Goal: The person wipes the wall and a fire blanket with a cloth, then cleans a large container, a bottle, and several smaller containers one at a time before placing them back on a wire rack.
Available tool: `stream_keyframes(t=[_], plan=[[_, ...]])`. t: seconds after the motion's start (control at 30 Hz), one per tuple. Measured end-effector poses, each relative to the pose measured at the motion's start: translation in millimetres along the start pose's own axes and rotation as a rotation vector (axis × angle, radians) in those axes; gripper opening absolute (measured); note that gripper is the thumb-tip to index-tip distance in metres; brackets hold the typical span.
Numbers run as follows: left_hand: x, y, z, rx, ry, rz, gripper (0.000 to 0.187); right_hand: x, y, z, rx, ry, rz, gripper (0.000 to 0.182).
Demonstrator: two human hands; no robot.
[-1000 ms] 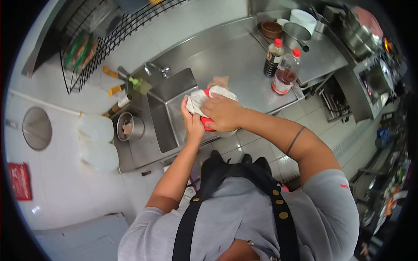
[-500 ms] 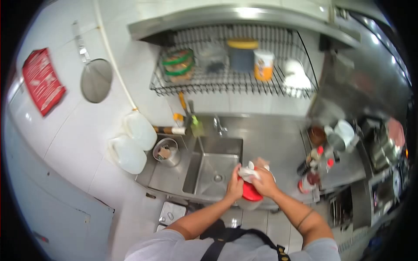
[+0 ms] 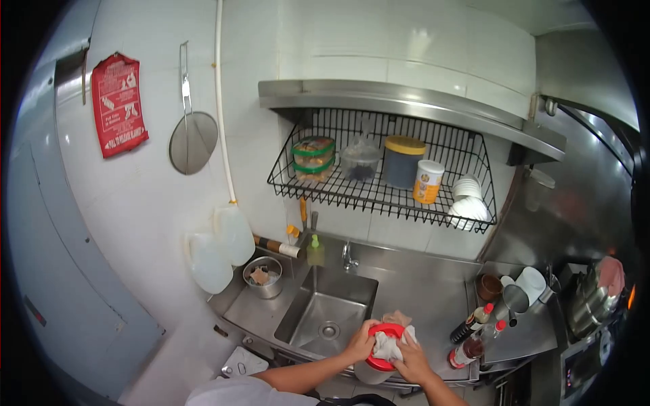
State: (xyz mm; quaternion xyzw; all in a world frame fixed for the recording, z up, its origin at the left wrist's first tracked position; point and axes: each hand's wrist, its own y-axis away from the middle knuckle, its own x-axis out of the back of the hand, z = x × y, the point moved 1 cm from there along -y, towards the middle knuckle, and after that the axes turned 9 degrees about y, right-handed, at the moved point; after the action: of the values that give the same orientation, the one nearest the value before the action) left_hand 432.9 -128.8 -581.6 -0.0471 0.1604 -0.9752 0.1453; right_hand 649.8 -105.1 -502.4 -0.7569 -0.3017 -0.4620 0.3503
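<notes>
A container (image 3: 371, 373) with a red rim (image 3: 380, 363) is at the front edge of the steel counter, right of the sink. My left hand (image 3: 361, 342) is closed on the left side of the red rim. A crumpled white cloth (image 3: 388, 347) lies across the container's top. My right hand (image 3: 412, 362) is closed on the cloth at the right side of the rim. Behind the container is a pinkish-brown crumpled item (image 3: 397, 318), partly hidden.
The steel sink (image 3: 330, 304) lies left of the container, with a metal pot (image 3: 264, 277) beyond it. Sauce bottles (image 3: 472, 323) stand to the right. A wire shelf (image 3: 379, 195) holding tubs and bowls hangs above the counter. Plastic jugs (image 3: 210, 262) are at left.
The head view has tilted upward, so the hands appear lower. My left hand has shifted onto the rim's left side, and my hands are farther apart, with more of the red rim and cloth showing.
</notes>
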Motion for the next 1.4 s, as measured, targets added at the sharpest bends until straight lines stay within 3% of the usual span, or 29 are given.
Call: stream_keyframes(t=[0.07, 0.13, 0.2, 0.23, 0.37, 0.43, 0.47, 0.5, 0.6, 0.67, 0.73, 0.77, 0.83, 0.9, 0.97, 1.0, 1.07, 1.13, 1.17, 1.27, 1.33, 1.4], plan=[[5.6, -4.6, -13.7, -0.087, -0.118, -0.061, 0.040, -6.9, 21.8, 29.6, 0.086, -0.339, 0.008, 0.043], [10.4, -11.2, 6.8, -0.083, -0.239, -0.134, 0.031, -8.1, 51.5, 44.0, -0.529, -0.885, 0.011, 0.039], [8.1, -11.2, 29.4, -0.146, -0.654, -0.300, 0.026, 1.2, 68.2, 60.7, -0.553, -1.000, 0.303, 0.048], [6.6, -14.3, 41.9, -0.133, -0.777, -0.421, 0.024, -1.5, 70.9, 60.8, -0.550, -1.006, 0.304, 0.048], [-17.0, -9.7, 52.6, 0.005, -0.825, -0.505, 0.028, -20.6, 84.9, 28.0, -0.463, -0.728, 0.665, 0.095], [-22.5, -9.9, 46.3, -0.047, -0.695, -0.390, 0.029, -87.4, 86.2, 30.2, -0.397, -0.767, 0.489, 0.095], [-22.5, -10.0, 46.0, -0.056, -0.701, -0.402, 0.029, -101.6, 86.0, 9.5, -0.290, -0.431, 0.486, 0.091], [-20.9, -9.3, 46.1, -0.043, -0.710, -0.434, 0.030, -128.8, 78.9, -4.4, -0.468, -0.525, 0.534, 0.088], [-10.1, -9.5, 68.1, 0.012, -0.642, -0.436, 0.030, -103.0, 62.7, -16.4, -0.356, -0.535, 0.677, 0.085], [-7.2, -8.5, 89.0, 0.086, -0.566, -0.423, 0.029, -78.0, 49.9, 15.7, -0.377, -0.462, 0.669, 0.081], [-1.2, -4.7, 115.0, -0.101, -0.288, -0.305, 0.028, -34.0, 34.4, 54.4, -0.493, -0.710, 0.455, 0.050], [-1.9, -4.9, 130.6, -0.092, -0.216, -0.287, 0.026, -24.3, 27.2, 69.6, -0.548, -0.832, 0.338, 0.039], [-6.1, -5.1, 140.7, -0.057, -0.145, -0.262, 0.025, -31.5, 9.8, 88.2, -0.174, -0.241, 0.568, 0.038], [-3.2, -12.8, 139.0, -0.261, -0.269, -0.091, 0.020, 69.6, -15.8, -33.5, -0.237, -0.287, 0.821, 0.037], [4.2, -14.4, 155.3, -0.259, -0.208, -0.068, 0.018, 92.9, -19.5, -46.6, -0.173, -0.286, 0.808, 0.038], [7.7, -13.2, 164.2, -0.260, -0.135, -0.051, 0.017, 95.6, -21.9, -48.9, -0.114, -0.272, 0.797, 0.038], [16.6, -12.5, 179.6, -0.253, -0.116, -0.023, 0.017, 76.5, -27.0, 9.7, -0.053, -0.163, 0.783, 0.038], [24.8, -11.8, 190.7, -0.234, -0.090, -0.004, 0.016, 47.8, -28.4, 53.4, -0.341, -0.810, 0.549, 0.038], [26.4, -11.6, 194.6, -0.221, -0.025, 0.026, 0.017, 51.3, -32.0, 34.4, -0.347, -0.738, 0.712, 0.035], [27.6, -19.6, 186.2, -0.130, 0.121, 0.109, 0.019, 93.0, -37.1, -79.3, -0.089, -0.350, 1.001, 0.035], [28.2, -18.7, 180.6, 0.031, 0.367, 0.156, 0.024, 88.9, -28.0, -103.9, 0.010, -0.082, 1.039, 0.034], [25.8, -21.2, 207.2, -0.074, 0.425, 0.082, 0.025, 100.8, -17.1, -88.7, 0.145, -0.036, 1.082, 0.033]])
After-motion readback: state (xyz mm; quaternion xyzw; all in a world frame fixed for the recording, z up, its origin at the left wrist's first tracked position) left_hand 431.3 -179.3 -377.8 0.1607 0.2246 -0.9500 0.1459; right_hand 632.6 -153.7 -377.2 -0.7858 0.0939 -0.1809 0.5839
